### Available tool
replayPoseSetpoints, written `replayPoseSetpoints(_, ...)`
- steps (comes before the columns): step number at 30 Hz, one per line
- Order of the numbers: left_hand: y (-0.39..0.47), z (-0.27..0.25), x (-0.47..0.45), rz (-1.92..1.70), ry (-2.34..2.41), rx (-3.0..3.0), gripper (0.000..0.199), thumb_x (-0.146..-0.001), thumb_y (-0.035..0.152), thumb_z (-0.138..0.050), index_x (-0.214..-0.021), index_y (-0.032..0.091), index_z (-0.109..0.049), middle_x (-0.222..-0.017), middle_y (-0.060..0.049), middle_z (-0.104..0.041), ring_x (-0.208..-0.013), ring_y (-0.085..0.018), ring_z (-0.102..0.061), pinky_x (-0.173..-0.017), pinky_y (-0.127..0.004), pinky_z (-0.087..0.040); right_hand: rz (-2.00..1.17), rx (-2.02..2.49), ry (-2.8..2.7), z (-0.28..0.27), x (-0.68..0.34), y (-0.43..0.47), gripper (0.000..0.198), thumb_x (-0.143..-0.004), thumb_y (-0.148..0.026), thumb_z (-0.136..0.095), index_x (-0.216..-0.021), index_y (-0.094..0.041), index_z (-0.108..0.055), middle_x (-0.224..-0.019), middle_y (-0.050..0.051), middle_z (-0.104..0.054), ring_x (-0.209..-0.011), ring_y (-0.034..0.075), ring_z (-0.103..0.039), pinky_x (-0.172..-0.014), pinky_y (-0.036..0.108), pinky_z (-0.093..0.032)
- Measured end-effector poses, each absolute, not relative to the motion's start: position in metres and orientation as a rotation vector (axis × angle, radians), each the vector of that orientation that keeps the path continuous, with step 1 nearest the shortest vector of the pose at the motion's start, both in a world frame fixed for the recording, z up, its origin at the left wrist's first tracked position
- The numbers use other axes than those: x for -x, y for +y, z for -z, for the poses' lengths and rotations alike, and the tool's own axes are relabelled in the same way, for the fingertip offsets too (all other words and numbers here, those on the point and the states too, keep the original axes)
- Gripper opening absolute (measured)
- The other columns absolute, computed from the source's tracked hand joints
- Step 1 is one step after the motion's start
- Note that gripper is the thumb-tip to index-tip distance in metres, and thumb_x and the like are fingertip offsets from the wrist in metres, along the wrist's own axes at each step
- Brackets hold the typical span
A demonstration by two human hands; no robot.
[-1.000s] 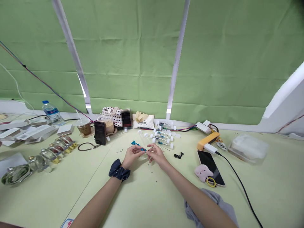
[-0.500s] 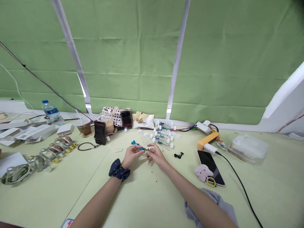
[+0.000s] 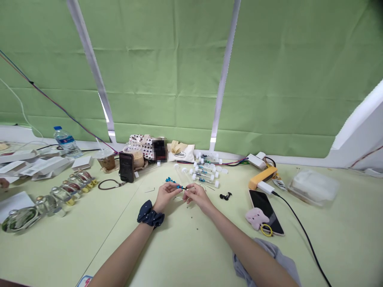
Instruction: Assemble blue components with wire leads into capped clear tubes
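Observation:
Near the middle of the table, my left hand (image 3: 165, 195) pinches a small blue part with a black end (image 3: 180, 187) between thumb and fingers. My right hand (image 3: 196, 195) meets it from the other side, its fingertips closed at the black end. What exactly the piece is, I cannot make out. Just behind my left hand lie more small blue pieces (image 3: 170, 180). Clear tubes with white caps (image 3: 205, 179), some holding blue and metal parts, lie beyond my hands. Several black knob-like pieces (image 3: 225, 196) rest to the right. A bent thin metal key (image 3: 149, 190) lies to the left.
On the left stand a row of glass bottles (image 3: 64, 193), white boxes (image 3: 44, 165), a water bottle (image 3: 67, 141) and an iced drink (image 3: 106, 160). A black phone-like device (image 3: 126, 167) stands upright. Rightward are a smartphone (image 3: 266, 211), yellow power strip (image 3: 262, 177) and plastic container (image 3: 312, 186).
My right fingers have curled in closer around the black end of the blue part. At the far left edge, another person's hand has come further into view.

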State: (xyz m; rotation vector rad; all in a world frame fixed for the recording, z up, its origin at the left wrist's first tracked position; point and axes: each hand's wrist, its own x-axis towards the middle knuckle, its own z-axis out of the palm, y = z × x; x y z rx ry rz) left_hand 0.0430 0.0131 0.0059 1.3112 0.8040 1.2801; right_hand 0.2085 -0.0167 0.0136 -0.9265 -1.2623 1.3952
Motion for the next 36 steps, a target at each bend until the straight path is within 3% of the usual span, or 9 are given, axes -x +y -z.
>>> replayPoseSetpoints(8,0.012,-0.008,-0.042,-1.297,0.821,-1.305,0.03,-0.058,0.028,-0.077,-0.079,0.013,-0.062,-0.08,-0.006,-0.069,-0.078,-0.018,-0.065,-0.079,-0.032,-0.049,-1.464,0.987,-1.343,-0.014,-0.206,-0.019,0.04,-0.073,-0.054,-0.055,-0.079,-0.015,-0.051,-0.055,0.002,-0.062,-0.046,0.011,-0.057,-0.044,0.02,-0.042)
replayPoseSetpoints(20,0.012,-0.007,-0.041,-1.265,0.776,-1.269,0.029,-0.057,0.026,-0.078,-0.077,0.012,-0.062,-0.078,-0.006,-0.069,-0.074,-0.017,-0.064,-0.076,-0.032,-0.05,-1.385,0.923,-1.35,-0.012,-0.207,-0.016,0.041,-0.072,-0.05,-0.058,-0.097,-0.02,-0.051,-0.06,-0.004,-0.058,-0.043,0.009,-0.054,-0.04,0.019,-0.041)
replayPoseSetpoints(28,0.009,-0.009,-0.041,-1.241,0.756,-1.257,0.029,-0.057,0.025,-0.078,-0.077,0.013,-0.061,-0.08,-0.007,-0.07,-0.074,-0.018,-0.065,-0.076,-0.031,-0.05,-1.404,1.013,-1.26,-0.003,-0.202,-0.009,0.051,-0.07,-0.065,-0.05,-0.079,-0.014,-0.054,-0.058,0.0,-0.059,-0.04,0.009,-0.053,-0.035,0.018,-0.037)
replayPoseSetpoints(36,0.012,-0.006,-0.043,-1.282,0.781,-1.262,0.028,-0.057,0.026,-0.078,-0.074,0.014,-0.06,-0.074,-0.004,-0.068,-0.068,-0.015,-0.064,-0.069,-0.027,-0.05,-1.407,1.029,-1.399,-0.009,-0.2,-0.016,0.049,-0.072,-0.061,-0.052,-0.069,-0.013,-0.054,-0.045,-0.001,-0.053,-0.037,0.008,-0.048,-0.039,0.019,-0.037)
